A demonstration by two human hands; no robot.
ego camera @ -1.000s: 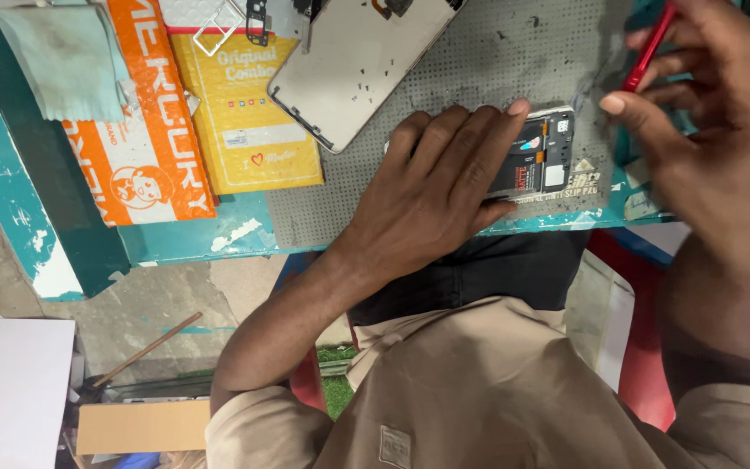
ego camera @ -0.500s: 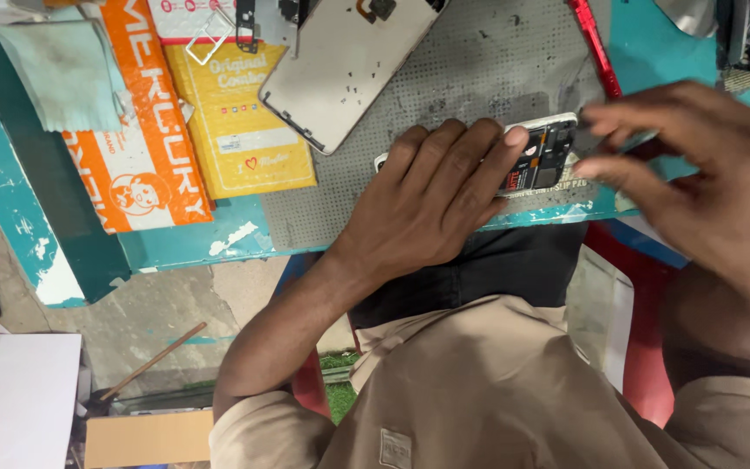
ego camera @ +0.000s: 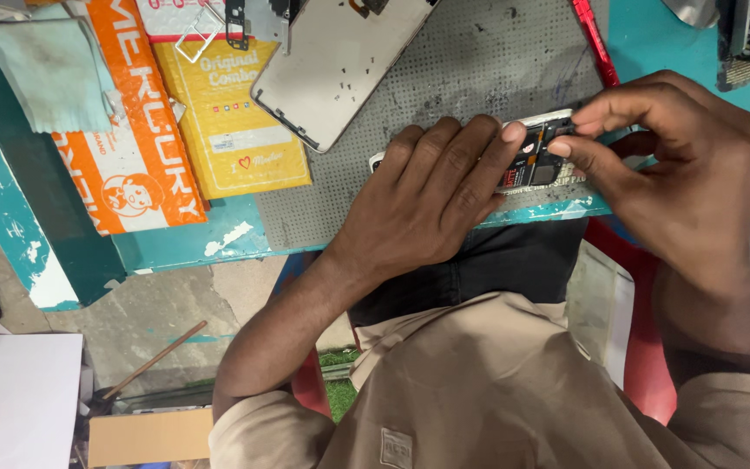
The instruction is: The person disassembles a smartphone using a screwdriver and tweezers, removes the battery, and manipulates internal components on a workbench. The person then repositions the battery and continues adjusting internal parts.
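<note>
l hand (ego camera: 427,195) flat, pressing opened phone (ego camera: 536,161) onto grey mat (ego camera: 479,69) | r hand (ego camera: 653,165) grip pinched narrow on phone's top edge | table (ego camera: 175,247) teal

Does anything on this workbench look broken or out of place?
The teal table has chipped paint along its front edge. The opened phone under the left hand and right hand shows bare circuitry. A detached back panel lies askew.

Tan short-sleeve shirt (ego camera: 514,391) w/ small square patch at 6 o'clock; dark trousers (ego camera: 479,265); arms, hands bare.
</note>
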